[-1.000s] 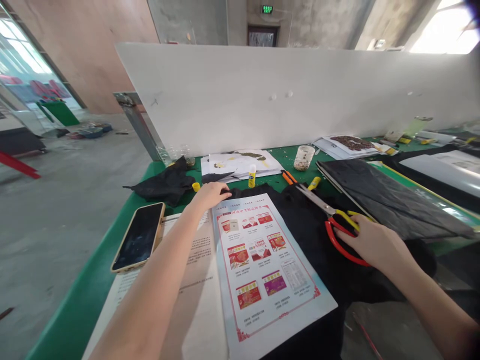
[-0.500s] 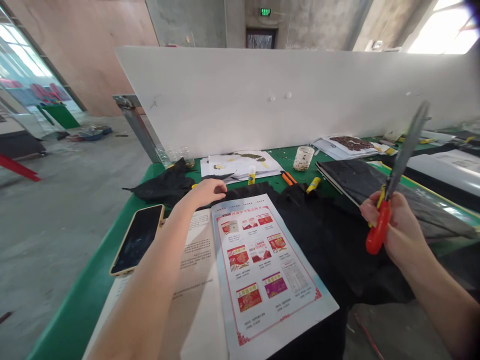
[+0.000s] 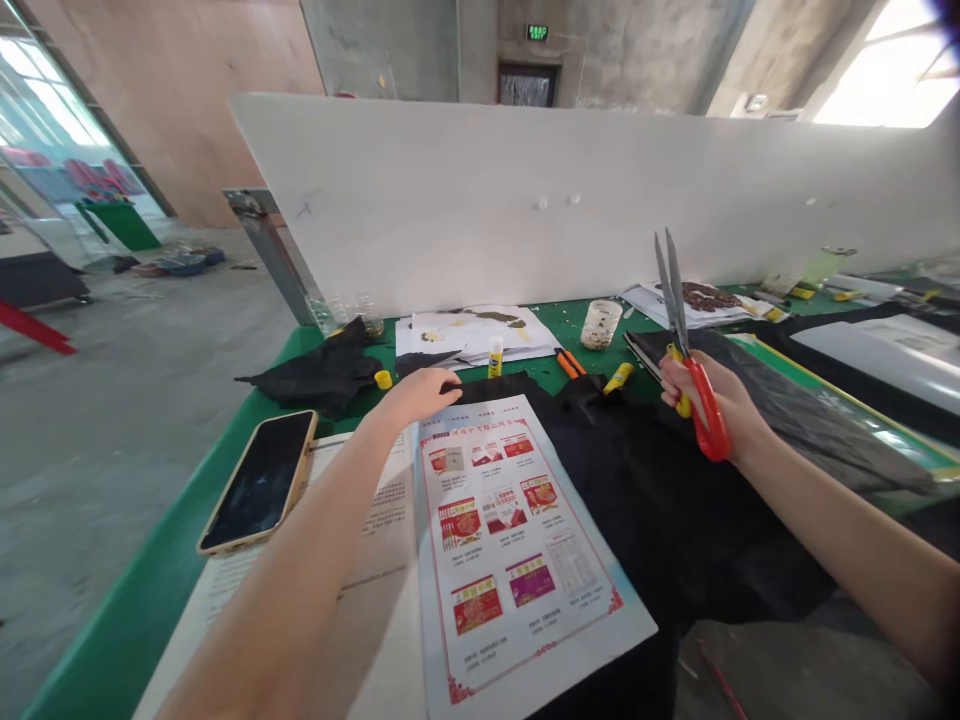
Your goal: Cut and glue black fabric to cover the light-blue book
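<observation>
My right hand [image 3: 716,405] grips the red and yellow handles of a pair of scissors [image 3: 679,320], held above the table with the blades pointing up and slightly apart. My left hand [image 3: 416,393] rests with curled fingers on the top left corner of a printed flyer [image 3: 510,540] with red pictures. The flyer lies on black cloth [image 3: 660,500] and partly over a sheet of printed text [image 3: 375,560].
A phone [image 3: 259,482] lies on the green table [image 3: 150,600] at the left. Behind are a glue stick [image 3: 495,357], yellow cap [image 3: 383,379], orange pens [image 3: 568,364], a jar [image 3: 600,325], papers [image 3: 472,330], crumpled black cloth [image 3: 315,375], a dark sheet [image 3: 810,420] and a white partition [image 3: 525,190].
My right hand picked the scissors up from the black cloth, lifted them and swung them leftward with blades up. My left hand stayed at the flyer's top corner.
</observation>
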